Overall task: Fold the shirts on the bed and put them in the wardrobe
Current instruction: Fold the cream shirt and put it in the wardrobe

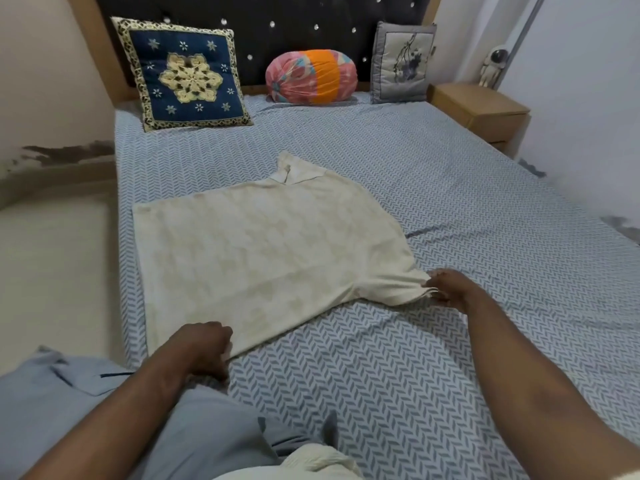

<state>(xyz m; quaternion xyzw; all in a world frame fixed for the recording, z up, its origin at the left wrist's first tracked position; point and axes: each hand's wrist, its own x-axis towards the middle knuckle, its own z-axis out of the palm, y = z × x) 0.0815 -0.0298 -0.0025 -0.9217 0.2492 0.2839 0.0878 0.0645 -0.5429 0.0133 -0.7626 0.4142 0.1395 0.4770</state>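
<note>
Cream shirt (263, 251) flat on bed (485, 237)
Left hand (201, 351) grips its hem; right hand (450, 289) pinches its sleeve.

Left grip (204, 348) curled tight, knuckles up; right grip (446, 287) pinching, reaching farther forward.

Shirt (263, 251) on bed (450, 202), nightstand (485, 109) right of headboard (277, 15)

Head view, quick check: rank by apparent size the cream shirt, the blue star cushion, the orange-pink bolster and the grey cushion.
1. cream shirt, though it also lies nearest the camera
2. blue star cushion
3. orange-pink bolster and grey cushion: too alike to rank
</note>
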